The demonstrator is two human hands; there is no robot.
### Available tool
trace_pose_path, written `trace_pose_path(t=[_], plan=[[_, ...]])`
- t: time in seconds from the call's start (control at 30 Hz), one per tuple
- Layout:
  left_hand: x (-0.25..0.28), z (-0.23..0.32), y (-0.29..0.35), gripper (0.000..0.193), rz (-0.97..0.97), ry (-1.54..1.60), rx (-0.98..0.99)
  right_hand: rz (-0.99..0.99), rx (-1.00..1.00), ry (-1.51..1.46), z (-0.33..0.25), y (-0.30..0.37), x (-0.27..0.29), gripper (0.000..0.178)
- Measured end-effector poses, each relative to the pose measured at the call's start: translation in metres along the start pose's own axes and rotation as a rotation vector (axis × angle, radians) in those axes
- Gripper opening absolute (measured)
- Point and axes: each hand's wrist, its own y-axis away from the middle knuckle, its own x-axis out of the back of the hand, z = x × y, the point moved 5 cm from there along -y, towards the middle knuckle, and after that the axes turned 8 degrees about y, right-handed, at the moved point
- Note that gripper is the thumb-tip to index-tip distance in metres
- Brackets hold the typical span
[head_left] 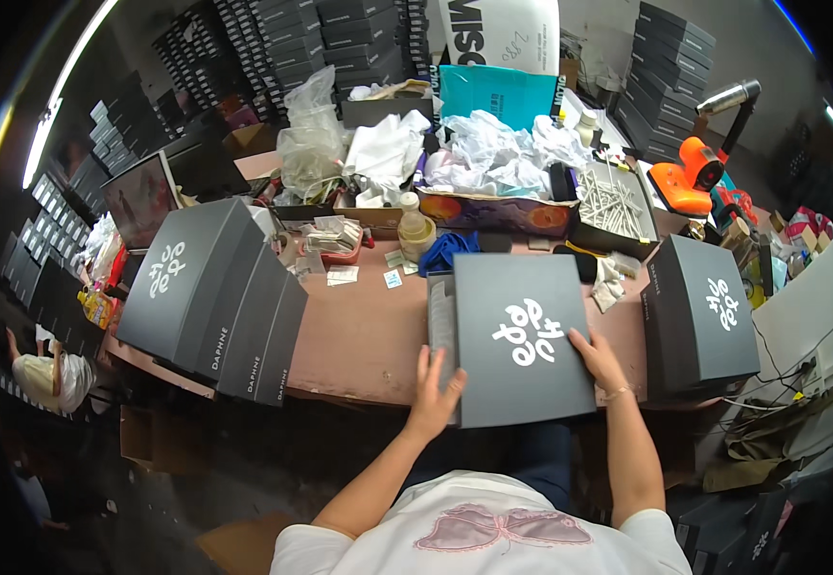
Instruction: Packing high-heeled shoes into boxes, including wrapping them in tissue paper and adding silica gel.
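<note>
A dark grey shoebox lid (pixel 522 383) with white looping script lies in front of me at the table's front edge. It sits shifted to the right, so a strip of the grey shoebox (pixel 442 331) beneath shows along its left side. My left hand (pixel 431 395) grips that left side, fingers pointing up along the box and thumb towards the lid. My right hand (pixel 601 364) holds the lid's right edge, with the thumb and fingers against its top and side. What lies inside the box is hidden.
Stacked grey shoeboxes stand at the left (pixel 172 297) and right (pixel 709 316). Behind are a pump bottle (pixel 415 228), a blue cloth (pixel 450 252), crumpled white paper (pixel 493 149) in a carton, a tray of white sticks (pixel 613 201) and an orange tool (pixel 687 180).
</note>
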Motion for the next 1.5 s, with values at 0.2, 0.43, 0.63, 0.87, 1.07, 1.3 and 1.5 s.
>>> trace_pose_path(t=[0.2,0.43,0.63,0.87,1.07,1.3,1.5], plan=[[0.027,-0.038,-0.019,0.064,0.125,0.279,0.194,-0.103,-0.038,0.379,-0.029,-0.033,-0.052,0.063],[0.027,-0.102,-0.021,0.055,-0.057,0.41,0.525,-0.175,-0.269,0.08,-0.019,-0.014,-0.055,0.066],[-0.021,-0.017,0.0,0.057,-0.153,0.885,0.407,-0.051,0.23,0.055,-0.05,0.03,-0.013,0.079],[-0.187,0.176,-0.049,0.079,-0.672,0.682,0.116,0.354,-0.02,0.608,-0.167,0.083,0.297,0.085],[-0.283,0.184,-0.03,0.086,-0.997,0.519,0.235,0.552,-0.354,1.077,-0.05,0.063,0.376,0.064],[-0.361,0.141,-0.067,0.102,-0.862,0.409,0.364,0.595,-0.151,0.474,-0.014,0.076,0.435,0.072],[-0.412,0.113,-0.075,0.114,-0.987,0.519,0.531,0.459,-0.295,0.721,-0.009,0.09,0.429,0.075]])
